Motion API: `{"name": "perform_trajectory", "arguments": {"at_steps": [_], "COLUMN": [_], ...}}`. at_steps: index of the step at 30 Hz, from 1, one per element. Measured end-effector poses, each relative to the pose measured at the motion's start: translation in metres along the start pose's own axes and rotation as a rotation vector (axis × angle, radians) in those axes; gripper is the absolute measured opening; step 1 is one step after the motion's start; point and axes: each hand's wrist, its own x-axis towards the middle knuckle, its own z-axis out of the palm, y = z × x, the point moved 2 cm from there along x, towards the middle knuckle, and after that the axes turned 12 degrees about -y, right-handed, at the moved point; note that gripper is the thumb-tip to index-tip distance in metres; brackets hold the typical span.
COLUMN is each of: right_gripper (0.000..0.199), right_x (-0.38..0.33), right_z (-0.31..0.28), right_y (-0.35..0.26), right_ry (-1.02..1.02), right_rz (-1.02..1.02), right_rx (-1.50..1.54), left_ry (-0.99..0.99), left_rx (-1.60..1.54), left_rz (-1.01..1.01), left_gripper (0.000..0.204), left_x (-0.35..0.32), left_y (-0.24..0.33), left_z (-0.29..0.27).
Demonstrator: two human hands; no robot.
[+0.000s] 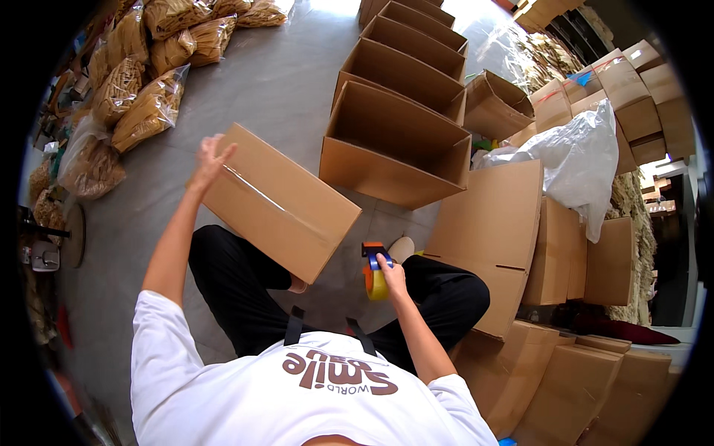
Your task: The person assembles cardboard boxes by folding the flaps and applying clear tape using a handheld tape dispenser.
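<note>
**Taped box on our lap, dispenser in the other hand**

We sit on the grey floor (282,82) with a closed cardboard box (279,201) resting tilted across our left thigh. A strip of clear tape runs along its top seam. Our left hand (210,160) is raised at the box's far upper corner, fingers spread and loose; the palm touches the corner edge, but nothing is clamped in it. Our right hand (392,275) is closed around a tape dispenser (374,271) with an orange and blue frame and a yellowish roll, held low between our knees, just beside the box's lower right corner and clear of it.

Ahead of us a row of open, empty cartons (401,104) stretches away. To our right, flattened cardboard sheets (494,223) lean in a stack, with a white plastic bag (584,160) draped over them. To our far left, clear bags of tan fibrous material (145,67) are piled along the floor's edge.
</note>
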Motion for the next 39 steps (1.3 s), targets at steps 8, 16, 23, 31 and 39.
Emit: {"name": "perform_trajectory", "arguments": {"at_steps": [8, 16, 23, 31, 39], "right_gripper": [0.037, 0.039, 0.039, 0.041, 0.051], "right_x": [0.019, -0.077, -0.196, -0.147, -0.082], "right_z": [0.016, -0.065, -0.121, -0.155, -0.094], "right_y": [0.012, -0.056, -0.119, -0.092, -0.057], "right_ry": [0.216, 0.064, 0.406, 0.559, 0.508], "right_rz": [0.066, -0.188, -0.755, -0.592, -0.47], "right_rx": [0.72, 0.873, 0.769, 0.488, 0.039], "left_ry": [-0.085, 0.4, 0.816, 0.496, -0.352], "left_rx": [0.256, 0.31, -0.142, -1.185, -1.589], "left_rz": [-0.305, 0.183, 0.485, 0.319, -0.303], "left_gripper": [0.092, 0.049, 0.024, 0.062, 0.11], "left_x": [-0.023, -0.13, -0.25, -0.217, -0.172], "left_y": [0.022, 0.172, 0.227, 0.139, 0.109], "left_z": [0.044, -0.041, -0.1, 0.022, 0.195]}}
